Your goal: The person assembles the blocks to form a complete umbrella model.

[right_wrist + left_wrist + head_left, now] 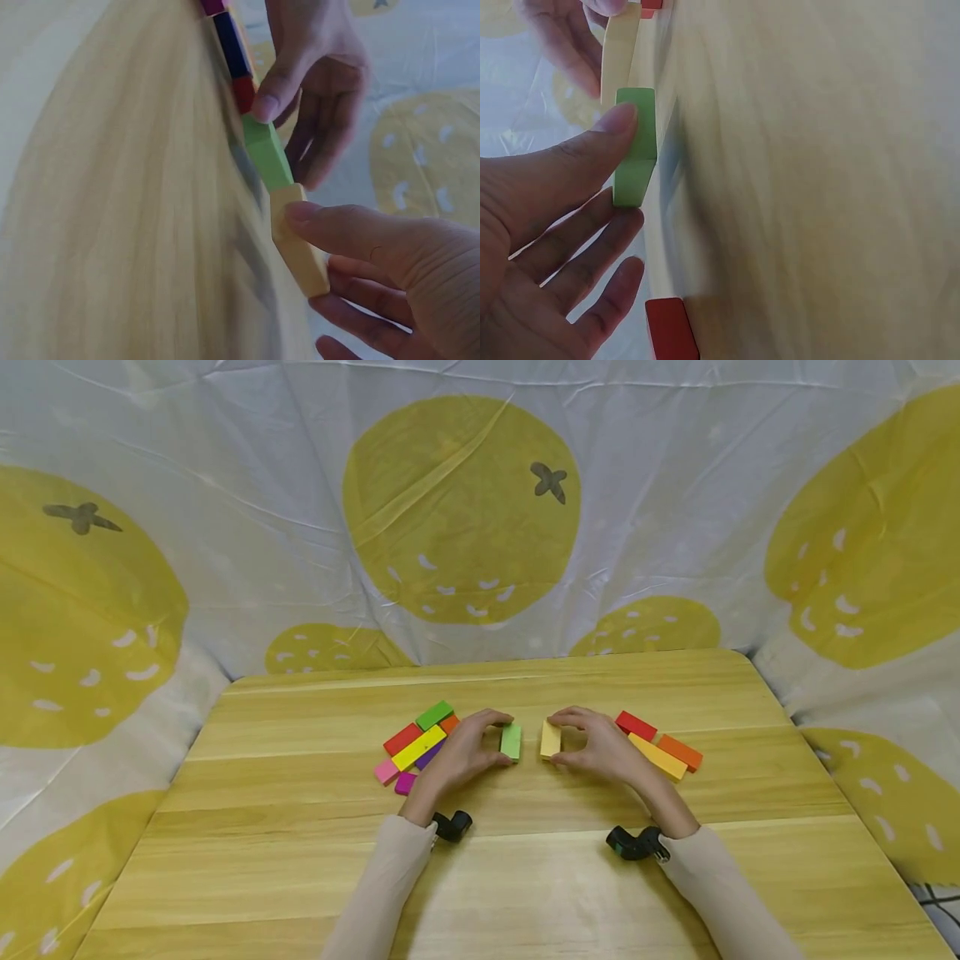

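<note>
Mid-table, both hands at work, facing each other across a small gap. Left hand point(467, 752) pinches the light green block point(511, 742): thumb on the near end, fingertips at the far end, grip about as wide as the block is long. Right hand point(602, 749) does the same with the cream block point(551, 740), thumb near, fingers far. Two held blocks stand roughly side by side, close but apart in the head view; cannot tell for sure whether either touches the wooden table point(540, 893).

Left of the left hand, a loose cluster: green block point(434, 716) farthest back, red block point(402, 739) alongside the yellow block point(418, 747), purple block point(428, 756) on yellow's other side, orange block point(449, 723) by yellow's far end. Pink block point(387, 772) and magenta block point(405, 783) sit at the near end. Hand and forearm overlap part of this group.

Right of the right hand, three more: dark red block point(636, 725) at the back, amber block point(657, 757) lying slantwise, deep orange block point(680, 752) just beside it.

Light sleeves point(378, 885) on both arms, black camera point(453, 825) at each wrist. Behind the table, white cloth point(645, 485) with big yellow fruit prints point(461, 510).
</note>
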Action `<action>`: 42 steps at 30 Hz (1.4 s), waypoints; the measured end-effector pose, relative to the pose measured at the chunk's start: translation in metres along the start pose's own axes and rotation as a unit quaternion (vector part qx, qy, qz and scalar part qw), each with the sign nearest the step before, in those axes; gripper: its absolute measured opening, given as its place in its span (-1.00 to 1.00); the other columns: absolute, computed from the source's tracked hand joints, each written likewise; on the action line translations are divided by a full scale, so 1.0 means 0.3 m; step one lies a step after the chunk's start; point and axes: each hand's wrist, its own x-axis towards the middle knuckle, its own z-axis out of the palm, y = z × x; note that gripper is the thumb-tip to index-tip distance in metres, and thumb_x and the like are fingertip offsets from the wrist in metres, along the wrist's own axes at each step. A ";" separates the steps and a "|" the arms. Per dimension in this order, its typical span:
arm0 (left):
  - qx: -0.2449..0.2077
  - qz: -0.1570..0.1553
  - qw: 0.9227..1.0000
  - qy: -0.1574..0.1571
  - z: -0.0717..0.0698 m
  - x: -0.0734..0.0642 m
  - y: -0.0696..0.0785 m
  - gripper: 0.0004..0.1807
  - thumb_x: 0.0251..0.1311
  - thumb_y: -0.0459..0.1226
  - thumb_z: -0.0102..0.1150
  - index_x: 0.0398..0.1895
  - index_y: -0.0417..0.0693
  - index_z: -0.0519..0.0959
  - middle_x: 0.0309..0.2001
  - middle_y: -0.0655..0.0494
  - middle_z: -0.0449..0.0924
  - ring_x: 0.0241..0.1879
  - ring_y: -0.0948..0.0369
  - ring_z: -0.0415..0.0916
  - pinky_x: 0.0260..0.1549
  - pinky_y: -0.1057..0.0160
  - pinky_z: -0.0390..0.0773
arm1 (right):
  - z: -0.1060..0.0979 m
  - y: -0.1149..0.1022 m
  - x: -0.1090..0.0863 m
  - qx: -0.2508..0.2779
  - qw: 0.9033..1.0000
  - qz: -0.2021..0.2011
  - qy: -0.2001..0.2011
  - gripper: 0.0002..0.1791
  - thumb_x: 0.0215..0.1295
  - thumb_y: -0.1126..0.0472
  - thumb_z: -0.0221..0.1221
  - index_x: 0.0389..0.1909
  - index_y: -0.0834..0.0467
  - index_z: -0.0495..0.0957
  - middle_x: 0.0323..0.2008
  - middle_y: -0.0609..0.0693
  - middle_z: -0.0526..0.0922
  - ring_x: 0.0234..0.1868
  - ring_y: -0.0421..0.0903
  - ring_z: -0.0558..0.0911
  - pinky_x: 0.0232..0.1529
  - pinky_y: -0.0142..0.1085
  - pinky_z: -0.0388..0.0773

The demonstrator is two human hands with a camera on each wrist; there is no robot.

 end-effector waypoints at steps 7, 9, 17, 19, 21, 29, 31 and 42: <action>0.003 -0.027 0.999 0.022 -0.005 0.071 0.005 -0.39 0.10 -0.36 0.55 0.26 -0.22 0.58 0.24 -0.10 0.64 0.33 -0.03 0.52 0.42 0.00 0.43 | 0.015 -0.006 0.024 0.016 1.000 -0.007 -0.016 -0.33 0.13 0.21 0.53 0.29 0.24 0.59 0.24 0.16 0.66 0.29 0.20 0.60 0.29 0.12 0.56; 0.004 -0.031 0.999 0.029 -0.007 0.094 0.005 -0.39 0.08 -0.36 0.56 0.24 -0.22 0.59 0.22 -0.10 0.65 0.31 -0.03 0.53 0.41 0.00 0.43 | 0.020 -0.009 0.023 0.028 0.999 -0.003 -0.026 -0.29 0.14 0.22 0.52 0.33 0.24 0.56 0.26 0.17 0.65 0.28 0.21 0.60 0.28 0.13 0.56; 0.017 -0.017 0.999 0.021 0.006 0.143 0.001 -0.40 0.05 -0.36 0.58 0.20 -0.25 0.61 0.15 -0.13 0.68 0.21 -0.05 0.58 0.34 0.01 0.49 | 0.042 -0.040 -0.004 0.054 0.998 0.000 -0.038 -0.19 0.10 0.24 0.55 0.41 0.20 0.49 0.21 0.15 0.69 0.24 0.17 0.64 0.27 0.10 0.58; 0.016 -0.015 1.000 0.019 0.013 0.145 -0.001 -0.40 0.03 -0.36 0.59 0.19 -0.25 0.62 0.14 -0.14 0.68 0.19 -0.04 0.59 0.33 0.01 0.50 | 0.049 -0.047 -0.015 0.051 0.998 -0.009 -0.039 -0.18 0.09 0.24 0.55 0.41 0.22 0.49 0.21 0.15 0.70 0.25 0.16 0.64 0.27 0.10 0.57; 0.018 -0.014 1.000 0.015 0.019 0.145 -0.005 -0.40 0.03 -0.35 0.59 0.20 -0.25 0.62 0.15 -0.13 0.68 0.20 -0.03 0.58 0.33 0.02 0.50 | 0.057 -0.051 -0.025 0.046 0.998 -0.011 -0.041 -0.18 0.07 0.23 0.56 0.40 0.21 0.49 0.21 0.13 0.70 0.27 0.13 0.63 0.29 0.08 0.56; 0.015 -0.013 1.000 0.000 0.027 0.136 -0.013 -0.41 0.16 -0.32 0.51 0.27 -0.27 0.58 0.26 -0.15 0.61 0.31 -0.05 0.53 0.40 0.01 0.46 | 0.078 -0.040 -0.047 0.029 0.999 -0.022 -0.031 -0.25 0.08 0.20 0.56 0.33 0.25 0.55 0.20 0.12 0.67 0.26 0.10 0.62 0.32 0.07 0.54; 0.013 -0.011 1.000 -0.001 0.026 0.136 -0.016 -0.41 0.21 -0.32 0.47 0.30 -0.30 0.55 0.26 -0.17 0.59 0.29 -0.06 0.53 0.39 0.00 0.47 | 0.078 -0.033 -0.047 0.025 0.999 -0.018 -0.031 -0.28 0.09 0.18 0.56 0.29 0.26 0.57 0.18 0.12 0.65 0.24 0.09 0.61 0.31 0.07 0.53; 0.011 -0.007 1.000 -0.018 0.023 0.136 -0.020 -0.47 0.25 -0.35 0.42 0.29 -0.29 0.58 0.14 -0.14 0.57 0.14 -0.04 0.56 0.23 0.02 0.57 | 0.101 -0.029 -0.041 0.027 0.999 -0.015 -0.024 -0.37 0.14 0.12 0.54 0.23 0.20 0.63 0.13 0.07 0.65 0.11 0.01 0.63 0.14 -0.03 0.62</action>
